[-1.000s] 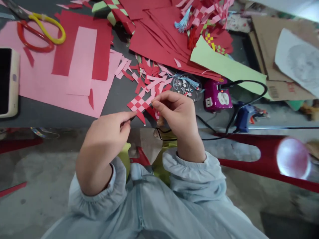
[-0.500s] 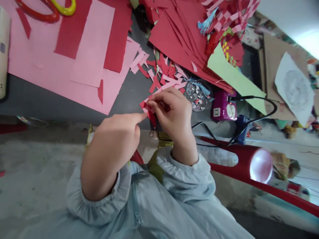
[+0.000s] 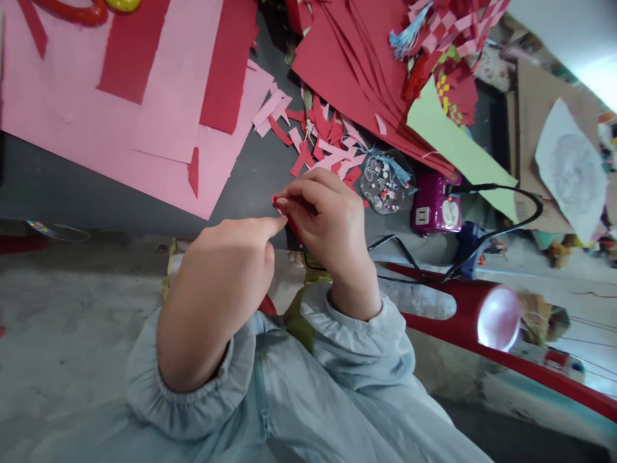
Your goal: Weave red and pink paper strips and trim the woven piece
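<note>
My right hand point(image 3: 332, 215) pinches a small folded piece of red and pink paper point(image 3: 276, 202) between thumb and fingertips at the table's near edge. Part of a red strip shows beneath that hand; the rest is covered by my fingers. From the left, my left hand point(image 3: 219, 260) meets the same paper with its index fingertip. Its thumb is tucked in lower down and the other fingers are curled out of sight. Just beyond my right hand lies a heap of cut red and pink paper strips point(image 3: 332, 138).
Large pink sheets point(image 3: 96, 135) cover the table's left, with scissors point(image 3: 87, 13) at the top edge. Right of my hands are a clear dish of beads point(image 3: 385, 186), a purple power adapter point(image 3: 436, 202) and a black cable point(image 3: 535, 206). Red sheets point(image 3: 357, 77) lie behind.
The paper piece has been tilted or folded, so less of its checked red and pink face shows. My right fingers have shifted slightly left over it. The view has moved a little.
</note>
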`<action>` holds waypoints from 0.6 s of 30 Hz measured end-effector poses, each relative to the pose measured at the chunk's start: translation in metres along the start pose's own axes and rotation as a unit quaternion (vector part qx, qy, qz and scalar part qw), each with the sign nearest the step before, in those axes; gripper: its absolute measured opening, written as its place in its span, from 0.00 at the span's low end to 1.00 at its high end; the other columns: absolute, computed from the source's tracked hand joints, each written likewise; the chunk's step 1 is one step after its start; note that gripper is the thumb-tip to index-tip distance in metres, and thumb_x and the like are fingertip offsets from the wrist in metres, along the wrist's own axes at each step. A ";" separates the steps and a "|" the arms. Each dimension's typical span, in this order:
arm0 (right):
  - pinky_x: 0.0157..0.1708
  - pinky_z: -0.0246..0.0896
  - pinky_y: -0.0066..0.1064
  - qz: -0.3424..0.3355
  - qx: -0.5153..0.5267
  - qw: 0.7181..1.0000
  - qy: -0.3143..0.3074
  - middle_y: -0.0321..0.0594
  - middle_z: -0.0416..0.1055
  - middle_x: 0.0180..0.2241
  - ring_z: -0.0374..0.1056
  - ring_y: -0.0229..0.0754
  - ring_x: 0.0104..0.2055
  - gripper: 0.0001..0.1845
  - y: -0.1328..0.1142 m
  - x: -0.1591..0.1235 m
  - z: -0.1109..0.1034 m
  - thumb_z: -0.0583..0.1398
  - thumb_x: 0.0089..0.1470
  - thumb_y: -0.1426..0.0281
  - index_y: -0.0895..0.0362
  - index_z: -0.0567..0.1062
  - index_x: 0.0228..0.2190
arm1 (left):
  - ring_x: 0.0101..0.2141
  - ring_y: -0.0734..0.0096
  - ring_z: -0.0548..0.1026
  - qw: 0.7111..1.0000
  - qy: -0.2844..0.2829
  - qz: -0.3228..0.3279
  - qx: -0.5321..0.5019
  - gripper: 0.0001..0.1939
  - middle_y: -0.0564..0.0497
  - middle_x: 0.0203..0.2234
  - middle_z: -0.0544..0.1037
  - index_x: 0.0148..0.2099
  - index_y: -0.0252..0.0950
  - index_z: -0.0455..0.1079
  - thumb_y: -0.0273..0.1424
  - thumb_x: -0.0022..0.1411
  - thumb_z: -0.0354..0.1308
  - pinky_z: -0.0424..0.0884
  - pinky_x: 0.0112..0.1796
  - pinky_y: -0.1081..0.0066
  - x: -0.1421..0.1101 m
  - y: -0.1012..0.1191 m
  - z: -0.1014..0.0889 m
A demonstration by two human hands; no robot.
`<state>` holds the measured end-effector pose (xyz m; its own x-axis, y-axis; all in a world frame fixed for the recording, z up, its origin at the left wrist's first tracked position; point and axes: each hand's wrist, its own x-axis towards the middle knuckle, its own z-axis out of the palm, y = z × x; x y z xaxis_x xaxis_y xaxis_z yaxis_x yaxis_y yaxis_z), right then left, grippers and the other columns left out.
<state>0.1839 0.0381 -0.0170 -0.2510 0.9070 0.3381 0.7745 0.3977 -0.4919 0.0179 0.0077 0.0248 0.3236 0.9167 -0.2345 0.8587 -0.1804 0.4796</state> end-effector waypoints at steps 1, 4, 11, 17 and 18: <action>0.35 0.61 0.31 0.001 0.000 1.000 -0.002 0.38 0.71 0.32 0.68 0.39 0.35 0.06 0.000 0.000 0.000 0.60 0.60 0.72 0.56 0.76 0.31 | 0.42 0.56 0.81 1.000 0.001 0.000 0.001 0.25 0.50 0.42 0.83 0.58 0.48 0.73 0.25 0.66 0.45 0.74 0.45 0.58 0.000 0.000 0.000; 0.34 0.61 0.32 -0.002 -0.006 1.000 -0.003 0.39 0.71 0.32 0.68 0.39 0.35 0.07 -0.001 -0.001 0.000 0.59 0.60 0.73 0.56 0.77 0.31 | 0.41 0.57 0.81 1.000 0.001 0.001 0.006 0.25 0.51 0.42 0.83 0.57 0.48 0.74 0.24 0.65 0.45 0.74 0.44 0.59 0.000 0.001 -0.001; 0.34 0.61 0.32 -0.010 -0.011 1.000 -0.009 0.40 0.71 0.33 0.68 0.39 0.35 0.08 -0.003 -0.001 -0.002 0.57 0.61 0.74 0.56 0.77 0.32 | 0.41 0.58 0.81 1.000 0.011 0.010 0.009 0.24 0.51 0.41 0.83 0.55 0.46 0.75 0.24 0.65 0.46 0.74 0.44 0.60 0.000 0.001 0.000; 0.33 0.59 0.32 -0.001 -0.019 1.000 -0.014 0.39 0.71 0.34 0.66 0.39 0.35 0.07 -0.002 -0.002 -0.002 0.57 0.61 0.72 0.56 0.76 0.32 | 0.39 0.59 0.80 1.000 0.021 0.009 0.015 0.24 0.49 0.40 0.83 0.58 0.45 0.74 0.25 0.66 0.45 0.74 0.43 0.60 0.000 0.000 0.004; 0.33 0.58 0.32 0.000 -0.022 1.000 -0.014 0.40 0.71 0.33 0.66 0.39 0.34 0.07 -0.003 -0.002 -0.002 0.57 0.61 0.72 0.56 0.76 0.32 | 0.39 0.59 0.80 1.000 0.022 0.006 0.015 0.24 0.49 0.39 0.83 0.58 0.45 0.73 0.25 0.66 0.45 0.74 0.43 0.61 0.000 0.000 0.004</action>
<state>0.1836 0.0349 -0.0149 -0.2672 0.9107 0.3150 0.7996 0.3920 -0.4550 0.0196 0.0063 0.0217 0.3172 0.9289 -0.1910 0.8665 -0.2020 0.4564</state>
